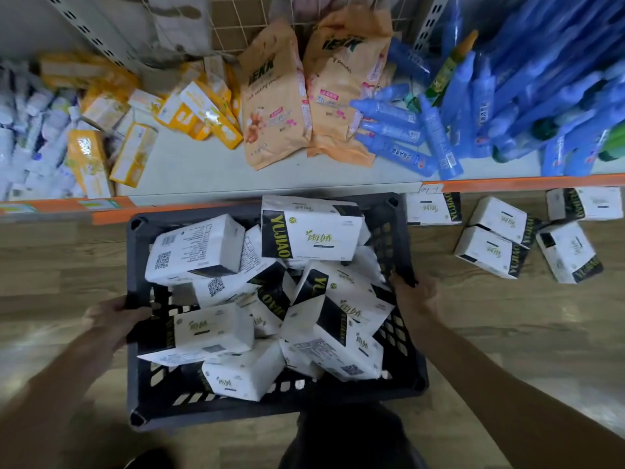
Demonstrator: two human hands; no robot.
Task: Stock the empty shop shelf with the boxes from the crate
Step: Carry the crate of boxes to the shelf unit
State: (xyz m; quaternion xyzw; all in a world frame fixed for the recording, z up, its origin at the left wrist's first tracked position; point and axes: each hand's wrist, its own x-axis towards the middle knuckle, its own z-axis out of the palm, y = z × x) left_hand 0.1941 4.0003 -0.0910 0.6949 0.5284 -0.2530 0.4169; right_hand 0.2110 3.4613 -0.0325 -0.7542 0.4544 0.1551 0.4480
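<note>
A dark grey plastic crate (142,397) fills the middle of the head view, heaped with several white-and-black tissue packs (311,231). My left hand (111,319) grips the crate's left rim. My right hand (412,292) grips its right rim. The crate's far edge is level with the orange front edge of the shelf (236,170), whose pale board is bare in the middle front.
On the shelf lie yellow boxes (132,157) at left, two orange powder bags (274,103) in the middle and blue bottles (436,137) at right. Several more white-and-black packs (490,252) lie on the wooden floor to the right of the crate. My dark-clothed legs (348,438) are below the crate.
</note>
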